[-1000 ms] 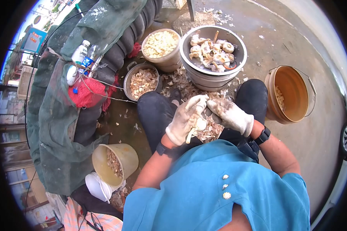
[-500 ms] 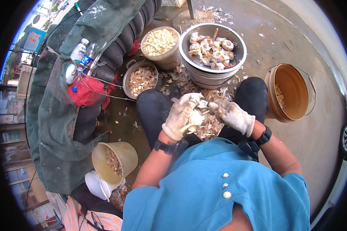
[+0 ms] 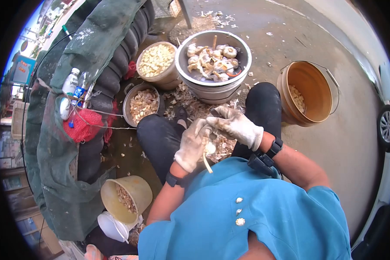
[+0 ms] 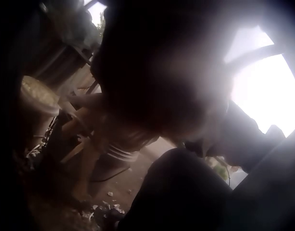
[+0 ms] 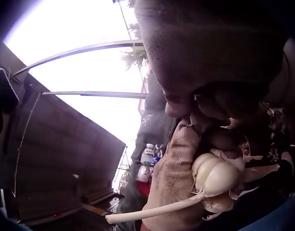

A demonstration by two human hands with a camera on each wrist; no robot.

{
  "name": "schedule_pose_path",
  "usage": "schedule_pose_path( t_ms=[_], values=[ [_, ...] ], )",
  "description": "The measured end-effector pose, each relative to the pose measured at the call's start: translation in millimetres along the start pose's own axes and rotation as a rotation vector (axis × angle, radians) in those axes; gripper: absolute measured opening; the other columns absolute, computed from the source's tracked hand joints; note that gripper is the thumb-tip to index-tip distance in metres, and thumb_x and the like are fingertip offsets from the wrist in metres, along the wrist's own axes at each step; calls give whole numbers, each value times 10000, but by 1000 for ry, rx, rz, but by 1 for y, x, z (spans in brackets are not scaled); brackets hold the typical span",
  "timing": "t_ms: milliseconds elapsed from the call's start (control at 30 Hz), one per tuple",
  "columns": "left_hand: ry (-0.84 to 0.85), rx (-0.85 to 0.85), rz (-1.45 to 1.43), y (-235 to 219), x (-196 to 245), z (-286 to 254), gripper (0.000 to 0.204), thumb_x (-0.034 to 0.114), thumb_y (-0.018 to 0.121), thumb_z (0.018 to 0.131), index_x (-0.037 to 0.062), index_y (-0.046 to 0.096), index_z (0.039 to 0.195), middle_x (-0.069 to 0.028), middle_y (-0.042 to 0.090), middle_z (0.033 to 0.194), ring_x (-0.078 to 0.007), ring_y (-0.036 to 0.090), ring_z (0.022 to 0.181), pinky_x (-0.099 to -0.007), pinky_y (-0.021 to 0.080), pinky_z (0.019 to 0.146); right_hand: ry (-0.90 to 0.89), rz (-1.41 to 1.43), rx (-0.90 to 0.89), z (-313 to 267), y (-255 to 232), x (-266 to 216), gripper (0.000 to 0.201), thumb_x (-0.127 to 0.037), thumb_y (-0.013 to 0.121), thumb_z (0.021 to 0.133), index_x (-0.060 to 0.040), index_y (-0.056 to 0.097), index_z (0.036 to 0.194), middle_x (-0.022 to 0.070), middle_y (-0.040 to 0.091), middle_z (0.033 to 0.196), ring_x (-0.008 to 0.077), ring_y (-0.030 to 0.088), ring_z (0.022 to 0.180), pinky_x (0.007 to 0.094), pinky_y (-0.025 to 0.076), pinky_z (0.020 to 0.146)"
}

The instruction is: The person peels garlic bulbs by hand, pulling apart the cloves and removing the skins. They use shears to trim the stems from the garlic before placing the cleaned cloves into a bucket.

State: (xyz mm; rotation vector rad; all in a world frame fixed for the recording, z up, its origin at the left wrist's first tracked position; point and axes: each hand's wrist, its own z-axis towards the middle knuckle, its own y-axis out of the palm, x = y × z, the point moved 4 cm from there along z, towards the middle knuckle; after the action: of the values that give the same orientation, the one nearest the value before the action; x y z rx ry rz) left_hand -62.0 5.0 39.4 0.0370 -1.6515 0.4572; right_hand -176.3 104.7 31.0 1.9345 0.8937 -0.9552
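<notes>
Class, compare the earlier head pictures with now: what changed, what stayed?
Since half a second ago, the left hand and right hand have come together by the garlic; the head view swung, shifting most things leftward. The left hand keeps its hold; the buckets stay put.

A part-peeled, long-stemmed garlic bulb [image 5: 217, 176] rests in the left hand [image 3: 192, 146].

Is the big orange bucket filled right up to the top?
No, the round orange-brown bucket has only a small heap of pale garlic cloves low inside it.
</notes>
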Motion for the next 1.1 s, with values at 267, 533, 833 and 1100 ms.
schedule_pose_path(
  t_ms=[267, 533, 833, 1100],
  values=[
    [-31, 74, -269, 10, -3, -4, 410, 419, 464, 1018, 27, 578, 1055, -40, 602, 805, -87, 556, 614, -218, 449, 555, -51, 68, -21, -6, -1, 17, 663, -363, 654, 926, 42, 362, 1363, 7, 627, 1046, 54, 568, 877, 209, 477, 701],
    [-99, 17, -267, 2, -4, -4, 452, 455, 405, 1028, 35, 559, 1092, -48, 588, 780, -97, 558, 606, -230, 464, 540, -127, 156, 11, -2, 6, 24, 496, -243, 596, 957, 14, 349, 1303, 24, 593, 1016, 65, 547, 860, 236, 471, 696],
    [-236, -100, -760, 9, 6, -2, 446, 423, 477, 1007, 19, 554, 1179, -78, 646, 871, -135, 641, 688, -255, 562, 577, -119, 232, -77, -18, 8, 0, 294, -353, 581, 977, -88, 481, 1057, -4, 600, 881, 47, 604, 704, 174, 460, 564],
    [-152, -33, -609, 2, -4, 7, 408, 412, 460, 1022, 37, 595, 1109, -17, 630, 820, -80, 610, 679, -195, 472, 571, -133, -155, 148, -12, -4, -1, 347, -346, 611, 943, -61, 563, 1136, -1, 594, 909, 25, 527, 766, 193, 437, 624]
  ],
)
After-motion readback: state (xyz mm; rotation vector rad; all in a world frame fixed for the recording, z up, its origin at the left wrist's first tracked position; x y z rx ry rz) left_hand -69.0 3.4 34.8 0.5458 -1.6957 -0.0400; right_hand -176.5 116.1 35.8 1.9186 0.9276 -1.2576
